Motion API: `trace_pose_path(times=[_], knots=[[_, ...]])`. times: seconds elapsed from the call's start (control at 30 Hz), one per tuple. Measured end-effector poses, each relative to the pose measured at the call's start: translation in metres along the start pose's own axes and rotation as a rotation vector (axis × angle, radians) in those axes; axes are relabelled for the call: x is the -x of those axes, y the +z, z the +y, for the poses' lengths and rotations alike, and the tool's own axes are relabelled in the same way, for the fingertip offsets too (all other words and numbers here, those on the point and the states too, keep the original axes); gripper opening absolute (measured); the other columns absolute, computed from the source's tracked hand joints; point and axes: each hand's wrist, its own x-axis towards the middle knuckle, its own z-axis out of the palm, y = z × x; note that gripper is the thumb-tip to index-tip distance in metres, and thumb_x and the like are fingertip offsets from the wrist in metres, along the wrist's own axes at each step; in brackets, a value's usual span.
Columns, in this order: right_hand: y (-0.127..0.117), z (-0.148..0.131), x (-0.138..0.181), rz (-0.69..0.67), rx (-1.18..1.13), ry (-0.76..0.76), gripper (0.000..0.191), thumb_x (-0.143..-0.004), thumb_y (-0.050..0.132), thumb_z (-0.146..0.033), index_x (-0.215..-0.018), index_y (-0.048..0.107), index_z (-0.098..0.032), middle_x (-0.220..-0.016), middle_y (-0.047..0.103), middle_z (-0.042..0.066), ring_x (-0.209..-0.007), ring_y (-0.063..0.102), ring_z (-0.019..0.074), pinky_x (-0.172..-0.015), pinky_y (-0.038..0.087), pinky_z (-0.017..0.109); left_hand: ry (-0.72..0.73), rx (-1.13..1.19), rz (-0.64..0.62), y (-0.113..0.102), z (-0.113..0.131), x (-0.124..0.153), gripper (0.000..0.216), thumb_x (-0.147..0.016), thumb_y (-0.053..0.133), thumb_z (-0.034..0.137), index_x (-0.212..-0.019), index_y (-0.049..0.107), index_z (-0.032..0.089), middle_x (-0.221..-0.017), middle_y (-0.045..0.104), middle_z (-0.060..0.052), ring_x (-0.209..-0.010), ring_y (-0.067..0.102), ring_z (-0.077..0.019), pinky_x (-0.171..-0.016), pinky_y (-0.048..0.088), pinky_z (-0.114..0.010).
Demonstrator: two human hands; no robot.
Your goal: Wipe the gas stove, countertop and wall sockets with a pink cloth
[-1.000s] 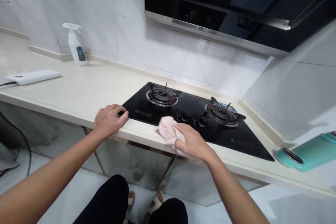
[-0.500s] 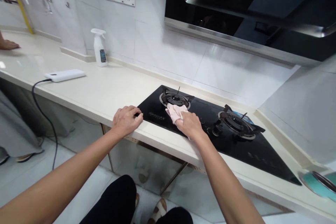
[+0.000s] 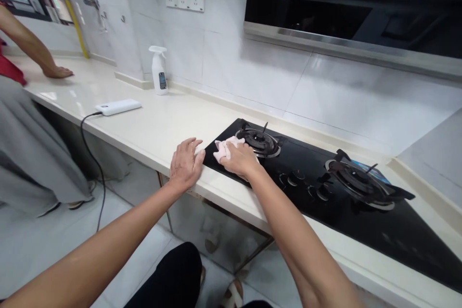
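Note:
My right hand [image 3: 240, 160] is closed on a pale pink cloth [image 3: 224, 147] and presses it onto the front left corner of the black glass gas hob [image 3: 325, 204], just in front of the left burner [image 3: 258, 138]. My left hand [image 3: 186, 163] lies flat on the cream counter [image 3: 159, 127] edge right beside the hob's left side, fingers stretched out and holding nothing. The control knobs [image 3: 303, 183] sit to the right of my right hand, with the right burner [image 3: 355, 183] beyond them.
A white spray bottle [image 3: 159, 70] stands against the tiled wall. A white power bank [image 3: 118, 107] with a black cable lies on the counter to the left. Another person's hand [image 3: 56, 72] rests on the far left counter. A black range hood [image 3: 353, 5] hangs above.
My right hand has slid the cloth leftward across the hob, from near the knobs to the front left corner. My left hand has uncurled and flattened. The view has swung left.

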Motion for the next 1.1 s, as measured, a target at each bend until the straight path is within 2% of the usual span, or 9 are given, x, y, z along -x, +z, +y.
trace_pose_path(times=[0.1, 0.2, 0.33, 0.43, 0.5, 0.73, 0.9, 0.97, 1.1], knots=[[0.004, -0.028, -0.007, 0.025, -0.028, -0.059, 0.064, -0.098, 0.046, -0.057, -0.153, 0.052, -0.026, -0.153, 0.055, 0.018, -0.137, 0.052, 0.0394, -0.110, 0.038, 0.053, -0.037, -0.007, 0.010, 0.001, -0.001, -0.001, 0.053, -0.105, 0.035, 0.048, -0.138, 0.063, 0.017, -0.148, 0.059, -0.017, -0.138, 0.052, -0.0343, -0.116, 0.043, -0.052], [0.009, -0.051, 0.006, 0.071, -0.078, -0.209, 0.052, -0.099, 0.046, -0.050, -0.146, 0.058, -0.030, -0.148, 0.060, 0.012, -0.134, 0.053, 0.0342, -0.109, 0.040, 0.052, -0.073, 0.012, -0.013, -0.001, 0.001, -0.003, 0.055, -0.105, 0.032, 0.049, -0.137, 0.064, 0.017, -0.146, 0.062, -0.016, -0.136, 0.054, -0.0334, -0.116, 0.043, -0.051], [0.012, -0.053, 0.040, 0.114, -0.150, -0.310, 0.041, -0.099, 0.050, -0.041, -0.134, 0.067, -0.028, -0.142, 0.064, 0.007, -0.129, 0.055, 0.0282, -0.106, 0.041, 0.046, -0.144, 0.008, -0.108, -0.006, 0.004, -0.007, 0.059, -0.105, 0.025, 0.049, -0.135, 0.067, 0.021, -0.139, 0.070, -0.012, -0.133, 0.058, -0.0332, -0.113, 0.042, -0.052], [0.010, -0.027, 0.069, 0.124, -0.222, -0.230, 0.036, -0.098, 0.053, -0.037, -0.130, 0.069, -0.033, -0.140, 0.066, 0.003, -0.126, 0.056, 0.0246, -0.105, 0.039, 0.042, -0.172, -0.044, -0.242, -0.010, 0.006, -0.011, 0.062, -0.105, 0.022, 0.051, -0.124, 0.074, 0.024, -0.132, 0.075, -0.010, -0.130, 0.060, -0.0358, -0.109, 0.041, -0.055], [0.006, -0.002, 0.093, 0.137, -0.254, -0.129, 0.035, -0.096, 0.055, -0.035, -0.127, 0.071, -0.031, -0.134, 0.068, 0.003, -0.122, 0.057, 0.0237, -0.103, 0.039, 0.039, -0.147, -0.089, -0.301, -0.011, 0.008, -0.013, 0.059, -0.104, 0.028, 0.055, -0.115, 0.077, 0.025, -0.129, 0.076, -0.010, -0.127, 0.061, -0.0372, -0.107, 0.040, -0.056], [0.000, 0.074, 0.222, 0.273, -0.288, 0.143, 0.033, -0.092, 0.050, -0.026, -0.115, 0.074, -0.027, -0.115, 0.073, 0.005, -0.108, 0.063, 0.0234, -0.098, 0.044, 0.038, -0.100, -0.122, -0.229, -0.004, 0.008, -0.012, 0.040, -0.096, 0.048, 0.053, -0.099, 0.080, 0.027, -0.120, 0.079, -0.010, -0.120, 0.063, -0.0364, -0.105, 0.040, -0.055], [0.006, 0.118, 0.317, 0.394, -0.345, 0.296, 0.032, -0.092, 0.048, -0.038, -0.108, 0.074, -0.029, -0.115, 0.075, 0.005, -0.108, 0.068, 0.0254, -0.095, 0.052, 0.038, -0.097, -0.119, -0.242, -0.002, 0.008, -0.012, 0.039, -0.095, 0.049, 0.049, -0.101, 0.080, 0.025, -0.120, 0.078, -0.011, -0.120, 0.062, -0.0374, -0.106, 0.040, -0.057], [0.008, 0.145, 0.350, 0.472, -0.356, 0.455, 0.035, -0.089, 0.050, -0.046, -0.107, 0.075, -0.029, -0.114, 0.076, 0.006, -0.106, 0.070, 0.0272, -0.092, 0.054, 0.039, -0.092, -0.125, -0.242, -0.001, 0.007, -0.012, 0.039, -0.095, 0.049, 0.049, -0.102, 0.080, 0.025, -0.120, 0.077, -0.012, -0.120, 0.062, -0.0381, -0.105, 0.041, -0.056], [0.013, 0.206, 0.406, 0.603, -0.206, 0.911, 0.048, -0.082, 0.051, -0.057, -0.110, 0.076, -0.028, -0.115, 0.077, 0.011, -0.098, 0.072, 0.0333, -0.084, 0.057, 0.046, -0.074, -0.127, -0.228, 0.003, 0.005, -0.012, 0.038, -0.094, 0.051, 0.048, -0.102, 0.080, 0.025, -0.118, 0.077, -0.012, -0.118, 0.062, -0.0388, -0.103, 0.043, -0.055]])
